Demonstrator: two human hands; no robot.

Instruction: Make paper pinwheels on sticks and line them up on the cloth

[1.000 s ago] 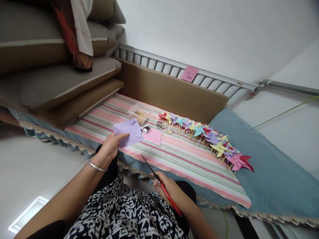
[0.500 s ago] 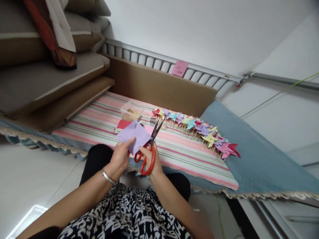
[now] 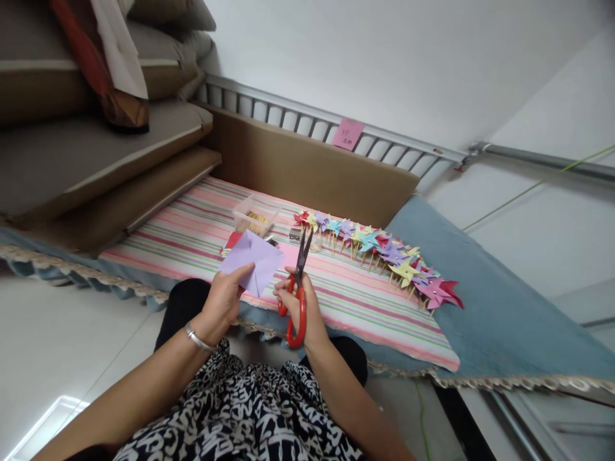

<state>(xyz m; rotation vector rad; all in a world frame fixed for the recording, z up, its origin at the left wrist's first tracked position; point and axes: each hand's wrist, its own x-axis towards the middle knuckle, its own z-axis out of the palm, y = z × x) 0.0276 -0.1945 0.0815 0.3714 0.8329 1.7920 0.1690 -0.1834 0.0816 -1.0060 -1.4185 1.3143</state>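
Note:
A square of purple paper (image 3: pixel 262 256) with slits cut inward from its corners is pinched in my left hand (image 3: pixel 225 298), thumb on top. My right hand (image 3: pixel 307 312) is closed around scissors (image 3: pixel 298 275) with red handles and dark blades pointing away from me, the blades slightly apart. The scissors and the paper are apart. Just beyond the purple paper lies a stack of coloured paper (image 3: pixel 232 241), partly hidden by it. Pink paper (image 3: pixel 288 255) lies on the striped cloth between the hands.
A clear plastic box (image 3: pixel 254 214) with small sticks stands behind the paper. Several paper pinwheels (image 3: pixel 369 241) on sticks form a curved row at the right. Striped cloth (image 3: pixel 375 320) covers the bed; cushions (image 3: pixel 96 153) are piled at the left. A brown board (image 3: pixel 307 166) stands behind.
My right hand has moved right with the scissors, away from the purple paper, and the blades are closer together. My left hand has shifted slightly left, turning the paper.

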